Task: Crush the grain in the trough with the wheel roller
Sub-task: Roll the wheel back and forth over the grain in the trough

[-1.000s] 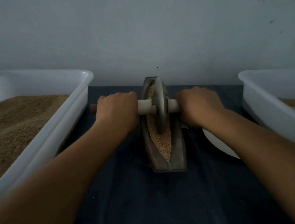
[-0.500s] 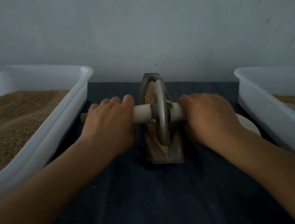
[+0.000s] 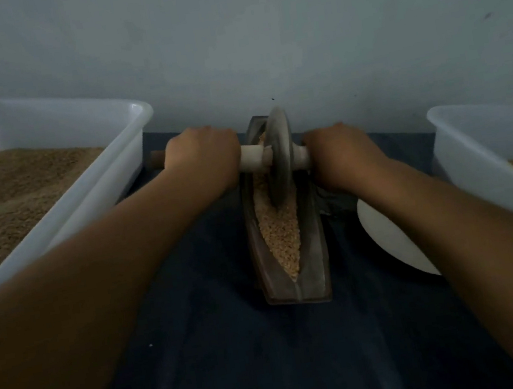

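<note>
1. Wheel roller point(image 3: 278, 155): the left hand point(image 3: 204, 158) and right hand point(image 3: 340, 153) each grip the pale axle point(image 3: 253, 160), one on either side of the disc.
2. It stands at the far, 12 o'clock end of the trough point(image 3: 285, 223).
3. The trough's long axis runs 12 to 6; uncrushed-looking grain point(image 3: 283, 240) lies toward 6, nearer the person.
4. White tubs sit at 9 point(image 3: 108, 182) and 3 point(image 3: 474, 157).

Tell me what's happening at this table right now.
A person is crushing grain in a narrow trough with a wheel roller. The left hand and right hand each grip one end of the roller's handle, with the wheel standing in the far part of the trough. A white tub of brown meal sits to the left, another tub to the right.
</note>
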### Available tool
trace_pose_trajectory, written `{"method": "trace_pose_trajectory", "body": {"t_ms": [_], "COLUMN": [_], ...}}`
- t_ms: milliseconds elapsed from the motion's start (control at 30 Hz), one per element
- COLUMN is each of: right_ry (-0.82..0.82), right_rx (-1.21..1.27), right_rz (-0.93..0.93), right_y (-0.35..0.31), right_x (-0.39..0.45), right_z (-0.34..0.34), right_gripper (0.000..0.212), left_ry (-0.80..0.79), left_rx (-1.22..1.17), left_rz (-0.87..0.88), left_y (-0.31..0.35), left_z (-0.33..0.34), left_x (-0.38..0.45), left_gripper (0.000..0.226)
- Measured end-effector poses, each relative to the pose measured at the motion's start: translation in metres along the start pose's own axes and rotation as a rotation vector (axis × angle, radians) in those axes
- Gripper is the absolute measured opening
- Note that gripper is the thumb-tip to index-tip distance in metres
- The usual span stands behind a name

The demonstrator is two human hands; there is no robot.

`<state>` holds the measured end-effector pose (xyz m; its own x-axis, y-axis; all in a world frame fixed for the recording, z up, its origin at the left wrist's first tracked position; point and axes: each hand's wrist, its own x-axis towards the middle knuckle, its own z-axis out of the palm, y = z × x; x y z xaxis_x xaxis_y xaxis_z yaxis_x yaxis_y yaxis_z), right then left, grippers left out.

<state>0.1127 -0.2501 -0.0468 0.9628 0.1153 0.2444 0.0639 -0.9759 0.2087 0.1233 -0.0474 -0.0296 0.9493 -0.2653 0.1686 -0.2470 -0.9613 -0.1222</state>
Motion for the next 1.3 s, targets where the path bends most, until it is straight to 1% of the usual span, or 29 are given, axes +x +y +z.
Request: {"method": "trace_pose_trajectory", "body": {"t_ms": [167,233,333,433,533,633,700,833,967,1133,1233,1300], "right_ry": [-0.230,-0.239,-0.174,-0.055,0.053,0.083,0.127,0.222,0.263,0.320,0.269,0.240], "right_rx": [-0.022,-0.010,0.015,0.033,0.046,0.034,0.019,0.008,0.007,0.026,0.009,-0.008], "right_rz": [0.000,0.002,0.023,0.024,0.018,0.018,0.001,-0.043,-0.072,-0.083,-0.066,-0.043], "right_y": [0.002,0.003,0.003,0.000,-0.005,-0.011,-0.016,-0.022,-0.023,-0.024,-0.020,-0.017], "right_x": [0.033,0.036,0.028,0.009,-0.017,-0.044,-0.062,-0.090,-0.105,-0.106,-0.093,-0.079], "right_z": [-0.011,-0.011,-0.008,-0.005,-0.007,-0.013,-0.015,-0.020,-0.027,-0.025,-0.019,-0.015], "right_gripper": [0.038,0.039,0.033,0.026,0.019,0.021,0.022,0.015,0.019,0.022,0.018,0.023], "left_ry": [-0.109,-0.120,-0.118,-0.107,-0.032,0.032,0.056,0.115,0.120,0.078,0.075,0.086], "left_rx": [-0.018,-0.025,-0.031,-0.043,-0.063,-0.048,-0.034,-0.030,-0.035,-0.023,-0.026,-0.028], "left_rz": [-0.046,-0.052,-0.041,-0.036,0.004,0.043,0.076,0.124,0.155,0.128,0.090,0.060], "left_y": [0.002,0.003,0.003,0.000,-0.002,-0.002,-0.003,-0.007,-0.009,-0.011,-0.008,-0.006], "left_z": [-0.005,-0.006,-0.007,-0.003,0.002,0.002,0.001,-0.002,-0.006,-0.006,-0.001,0.003], "left_x": [0.023,0.026,0.024,0.014,-0.005,-0.027,-0.042,-0.068,-0.082,-0.080,-0.071,-0.060], "left_gripper": [0.045,0.046,0.048,0.049,0.039,0.030,0.035,0.038,0.039,0.040,0.033,0.032]}}
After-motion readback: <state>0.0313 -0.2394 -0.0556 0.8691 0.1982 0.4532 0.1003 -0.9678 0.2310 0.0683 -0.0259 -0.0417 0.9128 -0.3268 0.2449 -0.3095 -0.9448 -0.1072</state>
